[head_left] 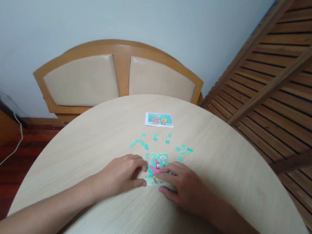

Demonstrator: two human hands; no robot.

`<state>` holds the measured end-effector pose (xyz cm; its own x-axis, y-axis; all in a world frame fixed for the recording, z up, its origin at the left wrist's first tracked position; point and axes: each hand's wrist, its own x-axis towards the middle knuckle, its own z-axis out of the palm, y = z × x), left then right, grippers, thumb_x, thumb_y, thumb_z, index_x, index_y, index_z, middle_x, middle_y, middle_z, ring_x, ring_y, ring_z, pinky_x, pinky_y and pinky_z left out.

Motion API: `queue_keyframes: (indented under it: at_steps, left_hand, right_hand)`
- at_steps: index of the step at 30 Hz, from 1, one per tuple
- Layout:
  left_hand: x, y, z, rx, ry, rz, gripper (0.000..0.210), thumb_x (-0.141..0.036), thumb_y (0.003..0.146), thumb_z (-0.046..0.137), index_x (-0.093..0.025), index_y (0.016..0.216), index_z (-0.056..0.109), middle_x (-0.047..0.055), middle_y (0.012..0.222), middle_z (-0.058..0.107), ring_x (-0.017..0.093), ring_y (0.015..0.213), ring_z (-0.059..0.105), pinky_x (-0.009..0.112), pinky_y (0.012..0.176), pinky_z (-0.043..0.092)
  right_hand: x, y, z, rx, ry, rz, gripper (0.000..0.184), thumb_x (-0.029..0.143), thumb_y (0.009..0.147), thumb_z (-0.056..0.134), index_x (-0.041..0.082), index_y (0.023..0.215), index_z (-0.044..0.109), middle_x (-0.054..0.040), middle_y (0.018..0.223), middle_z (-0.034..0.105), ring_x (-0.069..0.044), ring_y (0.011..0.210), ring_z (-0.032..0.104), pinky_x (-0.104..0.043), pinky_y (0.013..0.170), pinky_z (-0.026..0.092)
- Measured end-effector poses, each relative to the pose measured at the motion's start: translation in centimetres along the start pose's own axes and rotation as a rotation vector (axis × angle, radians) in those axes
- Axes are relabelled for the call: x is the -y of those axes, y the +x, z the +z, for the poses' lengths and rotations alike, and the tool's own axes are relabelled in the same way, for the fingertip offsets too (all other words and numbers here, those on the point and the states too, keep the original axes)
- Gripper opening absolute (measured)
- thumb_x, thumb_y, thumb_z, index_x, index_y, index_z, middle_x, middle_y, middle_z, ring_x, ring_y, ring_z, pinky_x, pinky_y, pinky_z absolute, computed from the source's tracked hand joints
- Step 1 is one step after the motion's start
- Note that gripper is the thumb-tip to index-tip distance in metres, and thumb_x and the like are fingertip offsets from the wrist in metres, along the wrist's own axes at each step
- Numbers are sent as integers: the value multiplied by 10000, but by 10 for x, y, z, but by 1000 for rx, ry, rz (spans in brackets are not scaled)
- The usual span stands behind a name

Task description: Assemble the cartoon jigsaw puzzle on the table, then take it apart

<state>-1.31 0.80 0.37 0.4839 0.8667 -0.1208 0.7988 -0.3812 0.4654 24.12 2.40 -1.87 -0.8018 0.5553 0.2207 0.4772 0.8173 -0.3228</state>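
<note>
A partly joined jigsaw puzzle lies flat on the table, showing a pink cartoon starfish and a pale squid-like figure on turquoise. Beside its left edge rests my left hand, thumb and fingers apart, with the fingertips at the border. My right hand lies over the puzzle's right part, fingers stretched across the picture and thumb apart, hiding that side. Loose turquoise puzzle pieces are scattered beyond the puzzle on the left, and more loose pieces lie to the right.
Farther back on the round wooden table lies a reference picture card with the same cartoon figures. A padded wooden headboard stands behind the table against the wall. Wooden slats rise at the right; a white cable hangs at the left.
</note>
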Motion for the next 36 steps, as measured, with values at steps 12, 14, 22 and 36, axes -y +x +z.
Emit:
queue_keyframes:
  at_steps: [12, 14, 22, 36]
  left_hand:
    - [40, 15, -5, -324, 126, -19, 265, -353, 927, 626, -208, 1148, 638, 92, 1250, 616, 279, 1148, 562, 429, 999, 474]
    - [43, 17, -4, -343, 153, -31, 291, -349, 931, 621, -202, 1182, 627, 101, 1288, 608, 290, 1179, 551, 443, 1017, 469]
    - [49, 17, -11, -315, 122, -71, 268, -282, 928, 610, -209, 1183, 644, 75, 1198, 683, 252, 1097, 617, 399, 962, 504]
    - [61, 19, -15, -340, 194, -107, 215, -303, 946, 550, -214, 1088, 684, 72, 1048, 720, 224, 918, 659, 319, 770, 519]
  right_hand:
    - [-66, -26, -35, 31, 15, 153, 779, 520, 733, 790, 198, 1405, 563, -147, 1450, 555, -337, 1341, 489, -546, 1133, 365]
    - [-69, -28, -34, 39, 25, 170, 772, 527, 718, 796, 206, 1389, 587, -140, 1434, 573, -333, 1321, 512, -544, 1134, 369]
    - [-66, -28, -35, 13, 68, 165, 588, 464, 781, 755, 216, 1303, 649, -120, 1340, 642, -298, 1236, 577, -494, 1073, 458]
    - [-94, -33, -36, -192, -51, 298, 332, 280, 919, 546, 202, 1213, 679, -113, 1185, 719, -276, 1097, 667, -491, 978, 543]
